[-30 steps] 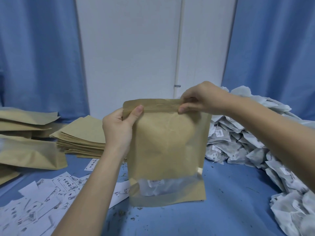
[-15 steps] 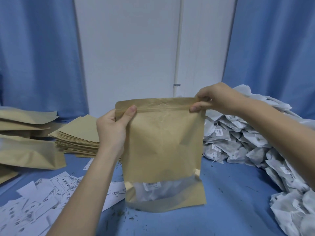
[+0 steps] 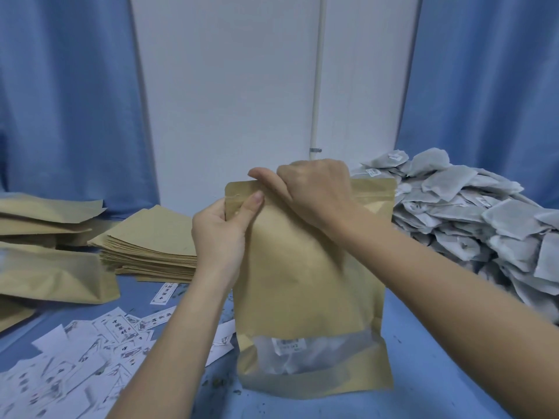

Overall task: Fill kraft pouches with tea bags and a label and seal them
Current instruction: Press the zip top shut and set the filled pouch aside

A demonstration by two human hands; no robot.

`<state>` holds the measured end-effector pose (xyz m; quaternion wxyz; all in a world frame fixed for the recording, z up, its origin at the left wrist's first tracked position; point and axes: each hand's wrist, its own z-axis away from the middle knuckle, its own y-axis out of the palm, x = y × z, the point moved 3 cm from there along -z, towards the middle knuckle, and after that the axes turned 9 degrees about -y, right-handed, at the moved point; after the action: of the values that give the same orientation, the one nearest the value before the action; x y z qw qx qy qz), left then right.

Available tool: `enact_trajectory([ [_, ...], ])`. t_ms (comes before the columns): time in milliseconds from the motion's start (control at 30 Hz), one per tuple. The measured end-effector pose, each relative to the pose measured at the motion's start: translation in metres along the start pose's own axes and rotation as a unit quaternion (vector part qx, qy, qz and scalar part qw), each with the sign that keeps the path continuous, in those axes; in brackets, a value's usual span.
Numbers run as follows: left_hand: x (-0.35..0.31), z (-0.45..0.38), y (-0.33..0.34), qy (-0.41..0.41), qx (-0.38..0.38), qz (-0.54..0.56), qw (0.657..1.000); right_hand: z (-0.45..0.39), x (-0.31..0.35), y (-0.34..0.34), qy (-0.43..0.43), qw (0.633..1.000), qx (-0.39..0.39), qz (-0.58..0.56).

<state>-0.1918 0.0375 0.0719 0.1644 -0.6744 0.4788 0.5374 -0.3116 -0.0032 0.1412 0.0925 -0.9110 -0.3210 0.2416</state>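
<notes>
A kraft pouch (image 3: 305, 273) stands upright on the blue table, with tea bags showing through its clear window (image 3: 308, 352) near the bottom. My left hand (image 3: 223, 225) pinches the pouch's top left corner, thumb on the front over the zip strip. My right hand (image 3: 308, 192) pinches the top strip just right of the left hand, thumb in front and fingers over the rim. The right end of the strip (image 3: 375, 189) is free.
A heap of grey tea bags (image 3: 472, 219) fills the right side. A stack of flat kraft pouches (image 3: 151, 240) lies at the left, with filled pouches (image 3: 51, 276) further left. White printed labels (image 3: 90, 352) are scattered at the front left. Blue curtains hang behind.
My right hand has moved from the pouch's top right corner leftward along the strip to beside my left hand. The pouch has shifted slightly right.
</notes>
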Motion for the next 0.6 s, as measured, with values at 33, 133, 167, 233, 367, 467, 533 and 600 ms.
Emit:
enact_trajectory([
  [33,0.0,0.001,0.002,-0.001,0.001,-0.002,1.0,0.002,0.004,0.002,0.014,1.0,0.012,-0.004],
  [133,0.0,0.003,0.008,-0.005,0.011,-0.006,1.0,0.002,0.005,0.001,0.031,1.0,-0.003,0.003],
  [167,0.0,0.003,0.008,-0.007,0.012,-0.002,1.0,0.002,0.0,0.002,0.031,0.999,0.02,-0.009],
  [233,-0.001,0.001,0.001,-0.013,-0.001,0.028,1.0,0.005,-0.019,0.004,0.057,0.991,0.116,-0.034],
  [367,-0.001,-0.004,-0.003,-0.02,0.004,0.052,0.998,0.022,-0.054,-0.006,0.112,0.986,0.124,0.0],
  [467,0.0,-0.004,0.001,-0.015,0.01,0.059,0.998,0.032,-0.062,-0.009,0.116,0.99,0.08,0.015],
  [533,0.001,-0.004,0.003,-0.009,0.02,0.06,0.998,0.036,-0.067,-0.013,0.12,0.991,0.047,0.029],
  [600,0.007,-0.007,0.0,-0.025,0.051,0.05,0.997,0.04,-0.071,-0.01,0.152,0.984,0.086,0.033],
])
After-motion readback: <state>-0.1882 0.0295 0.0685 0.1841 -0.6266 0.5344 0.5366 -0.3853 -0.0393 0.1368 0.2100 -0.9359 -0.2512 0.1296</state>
